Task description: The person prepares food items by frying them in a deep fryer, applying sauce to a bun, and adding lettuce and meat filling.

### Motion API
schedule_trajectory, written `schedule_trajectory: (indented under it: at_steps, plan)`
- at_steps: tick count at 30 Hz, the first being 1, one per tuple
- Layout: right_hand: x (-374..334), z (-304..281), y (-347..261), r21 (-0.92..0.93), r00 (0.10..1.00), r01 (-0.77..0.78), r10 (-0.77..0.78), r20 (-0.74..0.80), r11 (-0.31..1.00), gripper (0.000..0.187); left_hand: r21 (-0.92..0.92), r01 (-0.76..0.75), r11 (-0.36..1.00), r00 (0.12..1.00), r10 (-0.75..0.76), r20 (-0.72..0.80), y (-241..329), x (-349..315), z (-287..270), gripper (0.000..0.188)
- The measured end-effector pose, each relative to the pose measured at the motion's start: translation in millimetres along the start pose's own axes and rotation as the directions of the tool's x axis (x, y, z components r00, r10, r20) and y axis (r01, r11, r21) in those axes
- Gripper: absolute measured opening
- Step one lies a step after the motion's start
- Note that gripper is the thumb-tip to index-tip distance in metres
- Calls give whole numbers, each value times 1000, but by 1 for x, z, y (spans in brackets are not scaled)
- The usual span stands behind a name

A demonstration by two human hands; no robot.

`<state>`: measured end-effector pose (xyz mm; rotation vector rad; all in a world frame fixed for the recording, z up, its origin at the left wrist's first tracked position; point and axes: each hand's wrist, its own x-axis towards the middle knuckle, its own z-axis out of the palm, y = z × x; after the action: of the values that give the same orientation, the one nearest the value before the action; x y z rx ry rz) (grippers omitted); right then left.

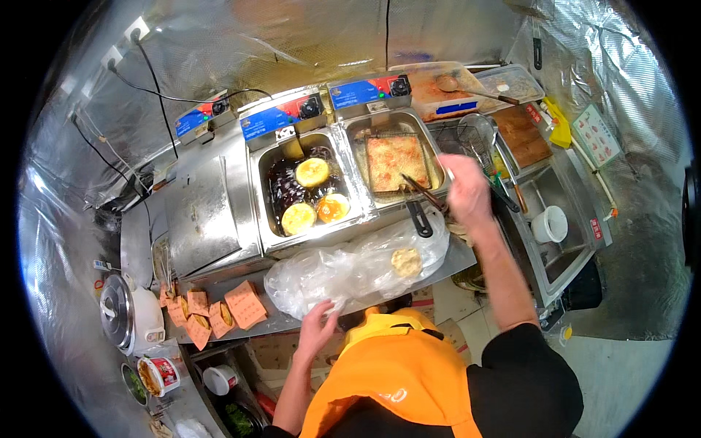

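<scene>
My right hand (467,191) grips dark tongs (423,193) whose tips reach over the right fryer vat (398,164), where a square golden flatbread (396,160) lies in a wire basket. My left hand (318,325) rests on the edge of a clear plastic bag (350,266) lying on the steel counter in front of the fryers; a pale round dough disc (406,261) shows inside it. The middle fryer vat (307,191) holds dark oil with three round yellow patties (312,172) floating in it.
A closed fryer lid (201,215) sits left. Orange paper sleeves (219,310) lie at the counter's left front, near a rice cooker (124,314). A wire strainer (471,139), trays (467,91), wooden board (522,135) and a sink with a white cup (549,225) stand right.
</scene>
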<state>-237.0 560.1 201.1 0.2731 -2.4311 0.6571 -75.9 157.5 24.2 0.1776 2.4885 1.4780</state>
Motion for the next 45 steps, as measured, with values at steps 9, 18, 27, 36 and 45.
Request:
schedule_trajectory:
  at_steps: [9,18,27,36,45]
  plan:
    - [-40,57,109,224,866,253,-324,382,941,49,-297,123,947,962,-41,270,88,50,27,32]
    - [14,31,69,388,903,-295,122,412,873,17,-780,542,313,832,-326,448,212,185,125,38]
    - [22,69,118,496,969,-239,178,169,835,20,-832,458,312,856,-407,319,231,223,172,18]
    - [18,-18,108,667,915,-378,367,165,642,14,-859,385,338,888,-390,244,246,196,151,17]
    - [23,-38,114,747,883,-322,469,15,582,22,-864,326,384,921,-334,199,264,186,141,16]
